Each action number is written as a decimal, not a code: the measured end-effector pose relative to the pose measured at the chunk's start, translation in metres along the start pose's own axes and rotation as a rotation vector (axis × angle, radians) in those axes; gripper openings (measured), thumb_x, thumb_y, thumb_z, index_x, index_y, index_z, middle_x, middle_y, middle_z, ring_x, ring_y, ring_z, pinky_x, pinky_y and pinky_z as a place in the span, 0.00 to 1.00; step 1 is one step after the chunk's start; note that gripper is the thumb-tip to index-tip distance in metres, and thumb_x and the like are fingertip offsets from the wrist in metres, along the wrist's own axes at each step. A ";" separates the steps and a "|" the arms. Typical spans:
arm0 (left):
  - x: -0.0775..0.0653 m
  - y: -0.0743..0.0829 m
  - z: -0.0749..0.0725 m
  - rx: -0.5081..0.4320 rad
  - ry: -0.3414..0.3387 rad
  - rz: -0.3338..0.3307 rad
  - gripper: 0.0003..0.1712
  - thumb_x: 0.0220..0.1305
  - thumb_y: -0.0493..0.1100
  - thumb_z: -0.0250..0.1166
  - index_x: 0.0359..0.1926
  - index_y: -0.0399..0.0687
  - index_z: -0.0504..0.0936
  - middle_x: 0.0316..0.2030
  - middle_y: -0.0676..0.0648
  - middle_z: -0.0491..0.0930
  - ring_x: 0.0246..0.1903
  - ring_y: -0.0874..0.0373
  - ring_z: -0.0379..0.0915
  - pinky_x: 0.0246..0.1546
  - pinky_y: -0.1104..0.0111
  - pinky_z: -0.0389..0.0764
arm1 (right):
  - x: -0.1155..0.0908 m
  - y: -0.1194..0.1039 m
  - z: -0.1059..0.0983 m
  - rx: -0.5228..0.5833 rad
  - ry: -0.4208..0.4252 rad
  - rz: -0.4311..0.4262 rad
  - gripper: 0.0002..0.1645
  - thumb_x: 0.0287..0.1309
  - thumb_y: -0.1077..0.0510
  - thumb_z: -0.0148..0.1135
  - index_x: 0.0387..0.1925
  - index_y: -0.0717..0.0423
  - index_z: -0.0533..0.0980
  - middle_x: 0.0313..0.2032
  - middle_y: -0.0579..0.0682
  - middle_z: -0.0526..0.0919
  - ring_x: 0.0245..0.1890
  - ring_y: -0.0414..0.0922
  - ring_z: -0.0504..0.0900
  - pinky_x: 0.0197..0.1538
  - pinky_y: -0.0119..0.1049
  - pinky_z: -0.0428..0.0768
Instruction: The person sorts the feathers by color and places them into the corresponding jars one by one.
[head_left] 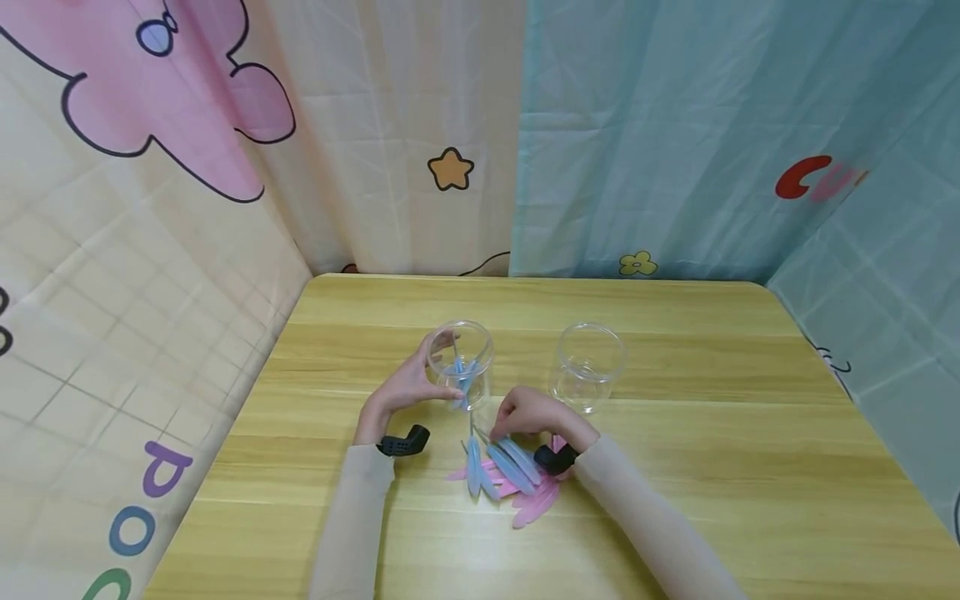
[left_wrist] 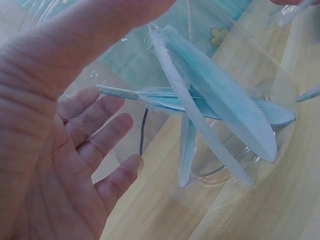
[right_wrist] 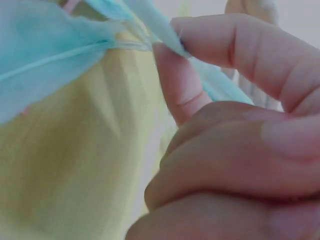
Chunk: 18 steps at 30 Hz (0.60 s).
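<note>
My left hand (head_left: 405, 385) grips the left clear cup (head_left: 483, 385), with the thumb on its near side and the fingers around its far side. Several light-blue feathers (left_wrist: 220, 95) stand crossed inside that cup, quills upward. Just to the right and nearer me, my right hand (head_left: 534, 410) is low over a pile of feathers. Its thumb and index fingertip pinch a blue feather (right_wrist: 219, 82), while the other fingers are curled in. Loose blue feathers (head_left: 513, 467) lie below this hand, on top of pink feathers (head_left: 537, 505), partly covered by the wrist.
A second clear cup (head_left: 590, 367) stands on the wooden table (head_left: 712, 417), beyond and right of my right hand. Printed curtains (head_left: 637, 150) hang behind the table and along both sides. Each wrist wears a black camera band (head_left: 405, 442).
</note>
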<state>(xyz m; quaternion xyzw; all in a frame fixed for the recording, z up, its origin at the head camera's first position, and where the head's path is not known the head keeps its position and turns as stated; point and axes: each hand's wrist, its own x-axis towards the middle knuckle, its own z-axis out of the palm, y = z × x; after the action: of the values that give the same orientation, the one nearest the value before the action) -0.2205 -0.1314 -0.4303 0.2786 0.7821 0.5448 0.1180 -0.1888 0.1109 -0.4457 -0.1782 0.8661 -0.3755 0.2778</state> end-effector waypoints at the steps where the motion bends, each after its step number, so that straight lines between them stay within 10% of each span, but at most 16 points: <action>1: 0.000 0.000 0.000 -0.003 0.000 -0.003 0.58 0.49 0.36 0.75 0.72 0.44 0.46 0.69 0.37 0.51 0.68 0.42 0.46 0.64 0.49 0.52 | -0.001 0.000 -0.002 0.009 -0.005 -0.006 0.09 0.49 0.57 0.70 0.18 0.54 0.80 0.13 0.41 0.69 0.12 0.36 0.61 0.16 0.27 0.59; 11: 0.001 -0.001 0.001 -0.014 0.002 0.005 0.58 0.48 0.36 0.75 0.72 0.44 0.46 0.69 0.36 0.51 0.68 0.42 0.46 0.64 0.47 0.51 | -0.011 -0.010 -0.025 0.168 0.016 -0.156 0.07 0.55 0.54 0.67 0.29 0.54 0.81 0.13 0.42 0.64 0.11 0.37 0.57 0.15 0.29 0.58; 18: 0.001 -0.001 0.001 -0.019 -0.002 0.002 0.58 0.48 0.35 0.75 0.72 0.44 0.46 0.69 0.35 0.51 0.68 0.42 0.45 0.64 0.47 0.51 | -0.011 -0.027 -0.039 0.270 0.251 -0.305 0.10 0.57 0.50 0.66 0.34 0.52 0.82 0.12 0.45 0.60 0.11 0.40 0.54 0.16 0.32 0.54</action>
<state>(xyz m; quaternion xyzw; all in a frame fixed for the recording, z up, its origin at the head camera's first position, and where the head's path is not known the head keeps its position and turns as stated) -0.2217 -0.1305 -0.4315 0.2788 0.7764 0.5522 0.1207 -0.2019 0.1204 -0.4000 -0.2200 0.7989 -0.5447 0.1293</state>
